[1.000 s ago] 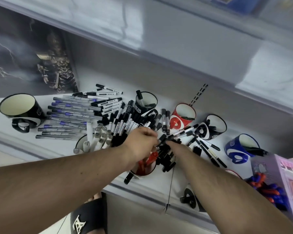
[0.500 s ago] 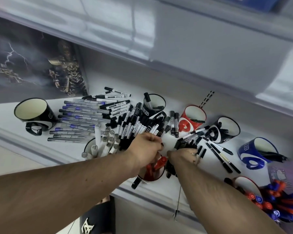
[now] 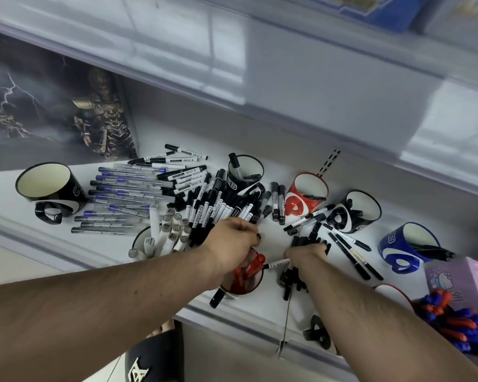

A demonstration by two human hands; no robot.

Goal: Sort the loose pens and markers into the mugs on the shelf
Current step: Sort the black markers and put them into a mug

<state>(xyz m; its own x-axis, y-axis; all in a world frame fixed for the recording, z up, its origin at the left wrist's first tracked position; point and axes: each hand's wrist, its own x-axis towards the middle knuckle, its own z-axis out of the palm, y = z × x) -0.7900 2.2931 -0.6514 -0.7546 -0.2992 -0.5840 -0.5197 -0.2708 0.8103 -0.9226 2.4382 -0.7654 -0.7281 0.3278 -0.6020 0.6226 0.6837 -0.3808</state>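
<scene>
A fan of black-and-white markers [image 3: 218,208] lies mid-shelf. My left hand [image 3: 233,245] sits at its near end with fingers curled; any hold on a marker is hidden. My right hand [image 3: 305,253] grips a bundle of black markers [image 3: 309,240], with one white-bodied marker [image 3: 278,263] sticking out to the left. Under my left wrist stands a mug of red markers [image 3: 247,278]. Further mugs: black [image 3: 47,186] at far left, black [image 3: 246,172] holding a marker, red [image 3: 309,194], black-and-white [image 3: 356,213], blue [image 3: 406,244].
Blue-grip pens [image 3: 122,194] lie in rows at the left. A mug of grey-capped markers [image 3: 160,241] stands beside my left forearm. Red and blue pens [image 3: 453,323] and a pink box [image 3: 464,279] fill the right corner. An upper shelf [image 3: 232,73] hangs overhead.
My hands have drawn apart: the left stays by the fan of markers, the right has pulled the black bundle toward me. The view has shifted slightly.
</scene>
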